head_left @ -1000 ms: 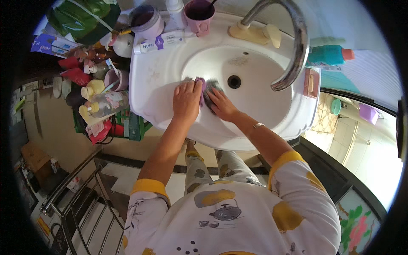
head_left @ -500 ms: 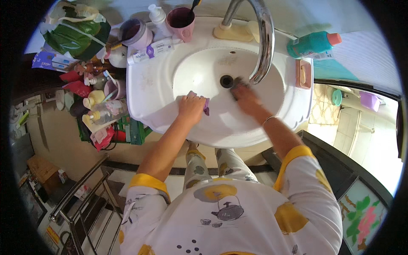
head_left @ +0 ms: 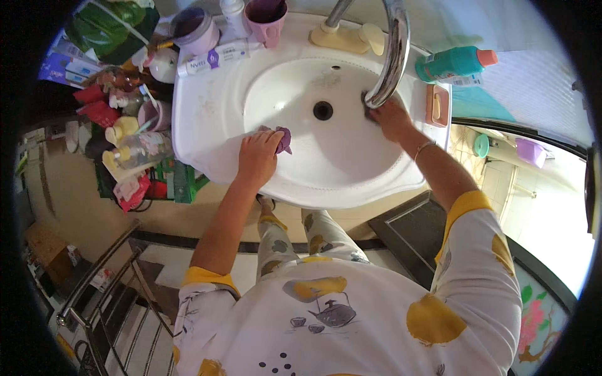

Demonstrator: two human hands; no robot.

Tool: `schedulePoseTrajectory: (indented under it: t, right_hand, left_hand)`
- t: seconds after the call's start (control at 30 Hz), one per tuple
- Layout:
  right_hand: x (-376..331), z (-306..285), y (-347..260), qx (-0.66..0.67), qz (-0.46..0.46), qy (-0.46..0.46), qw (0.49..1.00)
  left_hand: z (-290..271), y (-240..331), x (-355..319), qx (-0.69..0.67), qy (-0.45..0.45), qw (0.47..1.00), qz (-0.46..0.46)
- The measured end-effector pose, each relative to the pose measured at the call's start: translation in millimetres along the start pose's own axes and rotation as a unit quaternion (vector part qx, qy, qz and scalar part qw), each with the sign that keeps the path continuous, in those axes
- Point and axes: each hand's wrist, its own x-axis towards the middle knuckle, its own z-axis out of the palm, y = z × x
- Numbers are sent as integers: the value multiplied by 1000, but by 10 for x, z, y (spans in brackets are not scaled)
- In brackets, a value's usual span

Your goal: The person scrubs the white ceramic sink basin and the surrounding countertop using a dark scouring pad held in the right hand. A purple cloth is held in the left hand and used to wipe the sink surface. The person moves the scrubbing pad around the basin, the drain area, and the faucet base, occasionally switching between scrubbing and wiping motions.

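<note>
Where the person's white top with yellow patches and a teapot print fills the lower edge, two bare forearms reach up over a white pedestal washbasin. Below and left of it lie a tiled floor and a metal stair railing; a dark mat sits to the right of the feet.

On the near inner slope of the basin, the left hand lies palm down, its fingers curled over a small purple cloth and pressing it against the porcelain. Farther in, past the dark drain hole, the right hand (a thin bangle on its wrist) is closed on a dark scrubbing pad just under the tip of the chrome tap spout, touching the basin wall there.

Along the back rim stand a purple cup, a lilac jar, a toothpaste tube lying flat and the tap's cream base. A pink soap dish rests on the right rim, with a teal bottle lying just beyond. Left of the basin a crowded shelf holds bottles and packets. At far right, bright floor tiles show through a doorway.
</note>
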Motion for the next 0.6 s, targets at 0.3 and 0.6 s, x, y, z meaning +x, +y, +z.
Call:
schedulePoseTrajectory:
  t: [0.3, 0.6]
  right_hand:
    - [-820, 137, -1399, 387, 43, 8, 921]
    - [-932, 295, -449, 145, 102, 232, 956]
  left_hand:
    - [12, 23, 40, -37, -56, 997, -26]
    - [55, 71, -20, -36, -33, 999, -20]
